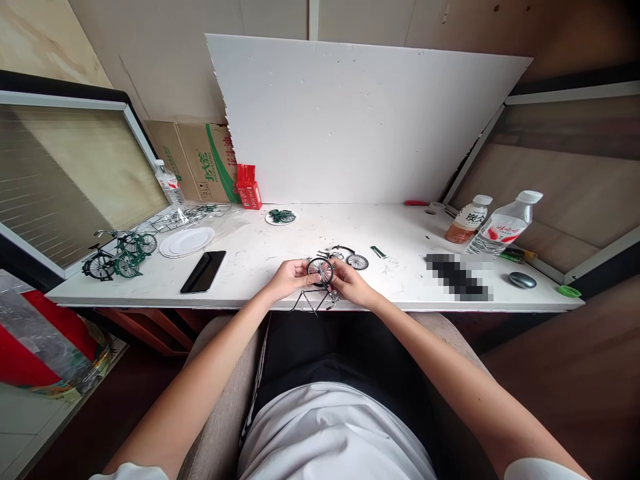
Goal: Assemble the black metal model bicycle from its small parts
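Over the table's front edge, a black model bicycle (314,291) with one spoked wheel (321,268) is held between both hands. My left hand (291,279) pinches the wheel from its left side. My right hand (350,281) has its fingers closed at the wheel's right side, by the fork. The bare frame hangs below the fingers. Just behind my right hand, a loose spoked wheel (358,262) and a curved black part (344,249) lie on the tabletop. A small green strip part (379,252) rests farther right.
On the white table (240,280) are a phone (203,272), paper plates (187,241) and assembled model bicycles (120,257) to the left. A small plate with green parts (281,217) sits at the back. Bottles (506,223) and a computer mouse (523,280) stand right.
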A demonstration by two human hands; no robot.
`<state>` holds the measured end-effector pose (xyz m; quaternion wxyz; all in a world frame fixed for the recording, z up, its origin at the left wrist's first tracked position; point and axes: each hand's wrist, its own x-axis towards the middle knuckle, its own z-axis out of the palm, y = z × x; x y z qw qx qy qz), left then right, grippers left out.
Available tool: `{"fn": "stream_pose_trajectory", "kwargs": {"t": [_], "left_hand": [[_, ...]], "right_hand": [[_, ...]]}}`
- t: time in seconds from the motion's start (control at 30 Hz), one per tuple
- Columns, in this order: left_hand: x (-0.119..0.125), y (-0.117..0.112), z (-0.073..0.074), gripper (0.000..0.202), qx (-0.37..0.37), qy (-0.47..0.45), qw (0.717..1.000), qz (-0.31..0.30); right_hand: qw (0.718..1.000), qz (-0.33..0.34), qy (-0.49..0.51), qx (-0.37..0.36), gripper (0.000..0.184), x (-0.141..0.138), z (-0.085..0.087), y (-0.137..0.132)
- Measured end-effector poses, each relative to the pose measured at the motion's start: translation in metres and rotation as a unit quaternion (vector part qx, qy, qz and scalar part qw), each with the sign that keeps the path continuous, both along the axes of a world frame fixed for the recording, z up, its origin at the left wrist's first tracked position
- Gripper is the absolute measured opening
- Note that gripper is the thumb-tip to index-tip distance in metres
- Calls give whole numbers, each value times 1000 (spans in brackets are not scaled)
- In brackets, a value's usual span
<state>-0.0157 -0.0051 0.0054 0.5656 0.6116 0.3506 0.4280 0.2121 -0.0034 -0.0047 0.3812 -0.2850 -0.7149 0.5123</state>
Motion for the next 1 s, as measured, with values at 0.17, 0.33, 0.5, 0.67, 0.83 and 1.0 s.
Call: {"fn": "stream_pose_trajectory", "kwargs": {"t": [0.17, 0.33, 0.5, 0.67, 0.83, 1.0], "left_hand": [[1, 0, -3, 48, -3, -1, 1000, -4], [1, -2, -3, 46, 15, 16, 1000, -15], [1, -3, -1, 45, 18, 21, 999, -17], [2, -3, -1, 49, 12, 20, 1000, -11], [1, -2, -1, 48, 3, 24, 1000, -9], [1, -1, -2, 49, -4, 18, 1000, -8]], "right_hand": [[1000, -10, -18, 21, 19, 0, 0, -1], [999, -3, -40, 26, 12, -1, 8, -7], [997, -18, -58, 50, 11, 0, 10, -9], [995, -18, -74, 66, 15, 2, 4, -3], [995, -15, -77, 62, 23, 2, 0, 1], [998, -18, -51, 34, 21, 1, -5, 3]]}}
